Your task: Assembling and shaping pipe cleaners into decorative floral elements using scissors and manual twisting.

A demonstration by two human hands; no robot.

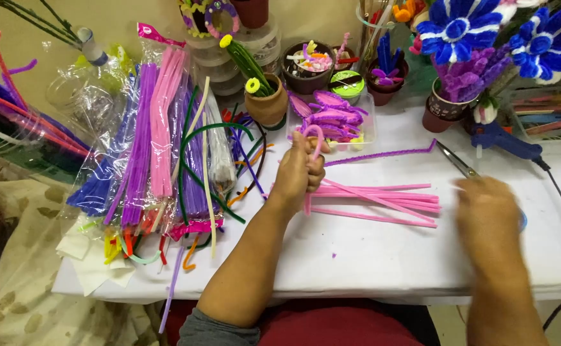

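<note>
My left hand [298, 172] is closed around a pink pipe cleaner [316, 136] whose bent loop sticks up above my fingers. A bundle of pink pipe cleaners [383, 200] lies flat on the white table [370, 256] just right of that hand. My right hand [489, 211] is blurred at the right, lying over the handles of a pair of scissors [457, 160] whose blades point up and left. Whether it grips the scissors is not clear. A single purple pipe cleaner [383, 154] lies behind the pink bundle.
Bagged pipe cleaners [159, 141] in purple, pink, blue and green cover the table's left. Pots [266, 102], a clear tray of purple petals [333, 118] and blue pipe-cleaner flowers [460, 29] stand at the back. A blue glue gun [505, 142] with its black cord lies at the right.
</note>
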